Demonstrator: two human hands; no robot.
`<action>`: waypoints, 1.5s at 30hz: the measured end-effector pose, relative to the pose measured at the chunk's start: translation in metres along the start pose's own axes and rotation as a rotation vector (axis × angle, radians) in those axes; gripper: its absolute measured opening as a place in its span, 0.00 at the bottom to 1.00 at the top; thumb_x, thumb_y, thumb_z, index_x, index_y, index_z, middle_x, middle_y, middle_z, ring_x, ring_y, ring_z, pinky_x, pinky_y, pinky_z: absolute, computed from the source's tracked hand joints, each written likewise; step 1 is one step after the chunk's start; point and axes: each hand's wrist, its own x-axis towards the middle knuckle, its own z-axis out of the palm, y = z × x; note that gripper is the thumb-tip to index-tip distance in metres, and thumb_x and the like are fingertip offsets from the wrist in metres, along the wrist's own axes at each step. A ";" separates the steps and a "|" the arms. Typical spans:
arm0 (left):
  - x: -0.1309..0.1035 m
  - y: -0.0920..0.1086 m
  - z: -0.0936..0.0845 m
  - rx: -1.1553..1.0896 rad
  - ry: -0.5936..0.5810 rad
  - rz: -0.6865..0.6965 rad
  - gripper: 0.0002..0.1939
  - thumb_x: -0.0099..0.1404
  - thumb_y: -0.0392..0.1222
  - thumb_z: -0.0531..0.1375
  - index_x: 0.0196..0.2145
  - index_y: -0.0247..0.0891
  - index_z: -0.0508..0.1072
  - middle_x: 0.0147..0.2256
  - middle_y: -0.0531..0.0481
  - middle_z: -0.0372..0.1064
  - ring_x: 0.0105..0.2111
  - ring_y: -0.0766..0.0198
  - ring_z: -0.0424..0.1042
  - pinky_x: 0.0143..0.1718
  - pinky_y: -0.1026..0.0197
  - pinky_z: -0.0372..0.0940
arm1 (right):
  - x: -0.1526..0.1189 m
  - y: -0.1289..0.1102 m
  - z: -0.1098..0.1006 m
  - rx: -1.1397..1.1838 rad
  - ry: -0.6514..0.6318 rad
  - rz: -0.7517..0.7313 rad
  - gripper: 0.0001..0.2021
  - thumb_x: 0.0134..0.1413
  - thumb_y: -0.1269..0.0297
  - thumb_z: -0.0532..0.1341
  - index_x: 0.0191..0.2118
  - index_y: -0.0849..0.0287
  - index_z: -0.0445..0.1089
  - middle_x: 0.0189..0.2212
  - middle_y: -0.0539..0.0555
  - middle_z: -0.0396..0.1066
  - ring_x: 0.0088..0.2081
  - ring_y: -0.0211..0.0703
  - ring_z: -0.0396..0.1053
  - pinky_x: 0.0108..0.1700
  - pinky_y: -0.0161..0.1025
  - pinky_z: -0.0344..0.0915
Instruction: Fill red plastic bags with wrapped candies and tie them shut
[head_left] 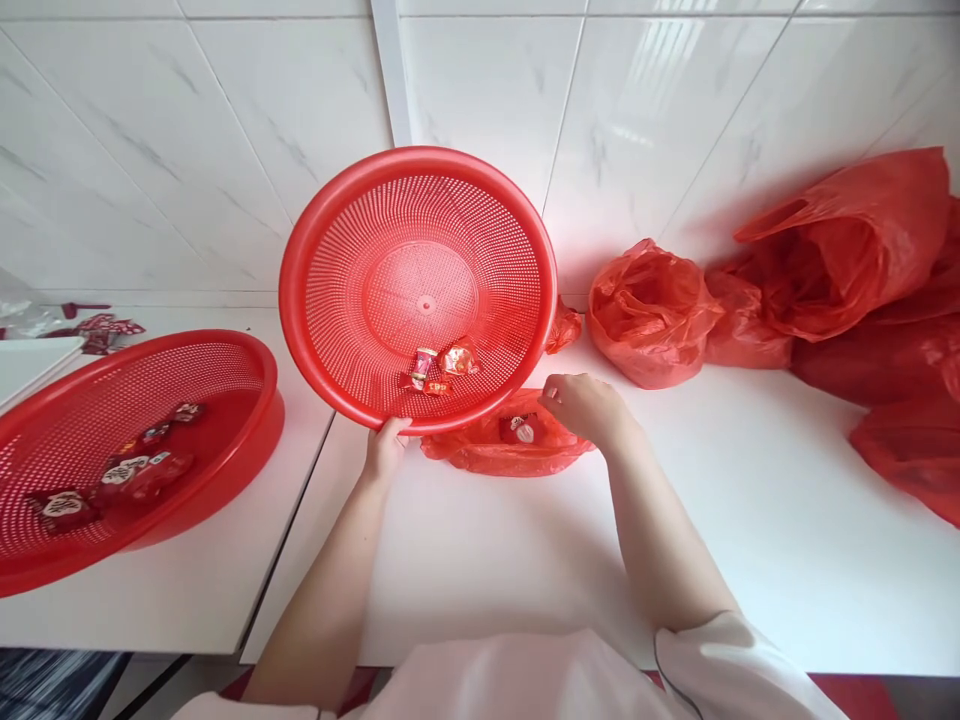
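Note:
My left hand (386,450) grips the near rim of a red plastic colander (424,210), which is tilted so that its inside faces me. A few wrapped candies (439,368) lie together low on its wall. Below its right side a red plastic bag (517,460) lies on the table with its mouth open, a dark red wrapped packet (517,430) showing inside. My right hand (585,405) is closed at the bag's right upper edge with the fingers curled; the fingertips are partly hidden, and they seem to hold the bag's edge.
On the left a second red colander (255,400) leans tilted with several wrapped sweets (124,475) in it. Several red plastic bags (652,310) stand along the tiled wall (480,80) at the right. A gap (289,530) runs between the white tables (480,570).

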 end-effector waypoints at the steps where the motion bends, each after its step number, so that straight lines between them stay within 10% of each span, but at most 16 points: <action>1: -0.001 0.000 0.001 0.005 -0.014 -0.004 0.16 0.45 0.33 0.63 0.36 0.39 0.76 0.36 0.50 0.75 0.41 0.53 0.73 0.40 0.54 0.69 | 0.000 -0.002 0.000 -0.018 0.036 -0.015 0.10 0.58 0.62 0.53 0.34 0.57 0.71 0.30 0.58 0.74 0.31 0.50 0.71 0.31 0.40 0.60; 7: -0.014 -0.005 0.012 0.000 -0.125 -0.121 0.16 0.46 0.34 0.63 0.36 0.37 0.76 0.37 0.48 0.75 0.43 0.50 0.73 0.40 0.53 0.68 | 0.002 -0.028 0.020 0.151 0.203 -0.378 0.17 0.64 0.57 0.50 0.54 0.57 0.65 0.52 0.60 0.69 0.51 0.50 0.68 0.50 0.46 0.63; 11: -0.018 -0.006 0.015 -0.005 -0.152 -0.165 0.15 0.46 0.35 0.62 0.36 0.36 0.75 0.38 0.46 0.75 0.43 0.50 0.73 0.40 0.53 0.67 | 0.007 -0.040 0.048 0.026 0.129 -0.404 0.32 0.60 0.47 0.53 0.64 0.61 0.54 0.65 0.63 0.52 0.65 0.59 0.47 0.64 0.64 0.37; 16: -0.014 -0.005 0.011 0.041 -0.041 -0.176 0.13 0.44 0.35 0.62 0.32 0.35 0.75 0.32 0.47 0.74 0.37 0.53 0.73 0.35 0.55 0.67 | 0.007 -0.035 0.050 0.052 -0.023 -0.442 0.33 0.55 0.42 0.56 0.61 0.59 0.60 0.56 0.62 0.64 0.57 0.58 0.60 0.61 0.58 0.49; 21: -0.013 -0.005 0.013 0.031 -0.039 -0.200 0.14 0.44 0.36 0.62 0.32 0.34 0.75 0.32 0.47 0.74 0.37 0.53 0.73 0.35 0.55 0.66 | 0.009 -0.021 0.031 0.113 -0.063 -0.505 0.18 0.55 0.59 0.61 0.51 0.54 0.69 0.43 0.57 0.72 0.45 0.47 0.69 0.46 0.41 0.63; 25: -0.016 -0.003 0.015 0.020 -0.062 -0.224 0.15 0.45 0.35 0.61 0.35 0.34 0.75 0.36 0.47 0.74 0.40 0.51 0.73 0.38 0.54 0.67 | 0.013 -0.017 0.026 0.165 0.046 -0.385 0.10 0.60 0.62 0.55 0.38 0.55 0.74 0.32 0.54 0.74 0.34 0.43 0.70 0.36 0.37 0.61; 33: -0.011 -0.002 0.010 0.034 -0.061 -0.184 0.12 0.46 0.35 0.62 0.32 0.34 0.75 0.34 0.47 0.74 0.36 0.54 0.74 0.37 0.54 0.67 | 0.016 -0.015 0.021 0.996 0.003 -0.188 0.20 0.51 0.48 0.63 0.20 0.60 0.64 0.16 0.46 0.60 0.22 0.35 0.62 0.26 0.33 0.61; 39: -0.009 0.003 0.008 -0.013 -0.037 -0.152 0.14 0.46 0.34 0.61 0.34 0.36 0.75 0.36 0.47 0.74 0.38 0.54 0.73 0.38 0.55 0.67 | 0.008 -0.023 0.008 1.718 -0.216 -0.147 0.19 0.48 0.52 0.66 0.45 0.55 0.71 0.40 0.52 0.75 0.38 0.42 0.75 0.34 0.35 0.74; 45: -0.004 0.004 0.006 0.008 0.039 -0.154 0.10 0.43 0.35 0.62 0.28 0.36 0.73 0.31 0.49 0.73 0.34 0.57 0.72 0.34 0.58 0.66 | -0.003 -0.028 -0.002 1.768 -0.121 -0.120 0.18 0.42 0.61 0.71 0.42 0.56 0.73 0.40 0.51 0.77 0.43 0.43 0.75 0.45 0.37 0.74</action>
